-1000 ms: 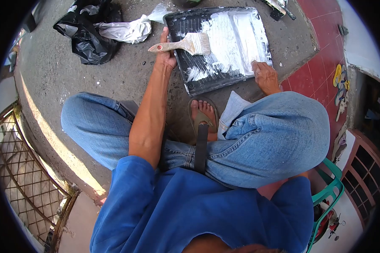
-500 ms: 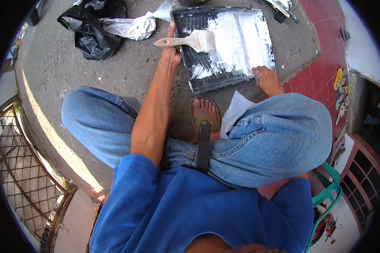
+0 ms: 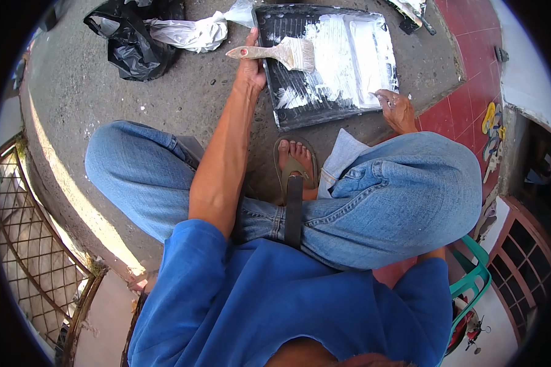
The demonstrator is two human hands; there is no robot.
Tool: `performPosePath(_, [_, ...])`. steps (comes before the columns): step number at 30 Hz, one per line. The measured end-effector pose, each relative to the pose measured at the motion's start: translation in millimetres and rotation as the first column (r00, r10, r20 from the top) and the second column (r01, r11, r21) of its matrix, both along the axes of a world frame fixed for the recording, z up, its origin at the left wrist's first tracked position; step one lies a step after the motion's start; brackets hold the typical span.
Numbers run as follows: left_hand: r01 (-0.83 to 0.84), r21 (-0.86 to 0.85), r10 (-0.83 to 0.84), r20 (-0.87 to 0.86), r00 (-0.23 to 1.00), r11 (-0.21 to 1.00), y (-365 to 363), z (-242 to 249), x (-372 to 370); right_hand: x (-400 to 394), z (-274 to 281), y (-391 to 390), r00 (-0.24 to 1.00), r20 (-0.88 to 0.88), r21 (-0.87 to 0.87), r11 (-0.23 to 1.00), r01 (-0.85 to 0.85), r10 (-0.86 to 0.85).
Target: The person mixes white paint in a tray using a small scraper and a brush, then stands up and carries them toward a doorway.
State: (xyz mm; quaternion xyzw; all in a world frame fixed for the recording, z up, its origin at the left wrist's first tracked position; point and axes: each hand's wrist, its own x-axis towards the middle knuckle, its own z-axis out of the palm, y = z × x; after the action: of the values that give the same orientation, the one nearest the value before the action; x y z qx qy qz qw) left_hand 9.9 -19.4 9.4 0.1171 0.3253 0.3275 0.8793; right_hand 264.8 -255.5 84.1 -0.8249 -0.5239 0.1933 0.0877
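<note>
A black paint tray with white paint smeared over much of its inside lies in front of me. My left hand is closed round the tray's left rim. Across that hand runs the wooden handle of a wide paintbrush, its whitish bristles over the tray's ribbed part. My right hand grips the tray's near right corner, fingertips at the painted inner edge; its underside fingers are hidden.
Left of the tray lie a black plastic bag and a crumpled white bag. A paint-marked tool rests beyond the tray's right corner. Sandals stand on the red tiles; a green chair is behind my right side.
My right hand has shifted slightly right and away from me at the tray's corner. The left hand keeps its hold, and the whole view has shifted a little.
</note>
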Motion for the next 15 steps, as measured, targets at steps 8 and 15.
performPosePath(8, [0.008,-0.025,-0.007,0.042,0.999,1.0,1,-2,2,-41,-16,-15,0.921,0.232,0.116,0.931,-0.347,0.314])
performPosePath(15, [0.042,-0.037,-0.039,0.085,0.996,0.998,2,1,1,-45,-4,10,0.875,0.253,-0.054,0.909,-0.414,0.414])
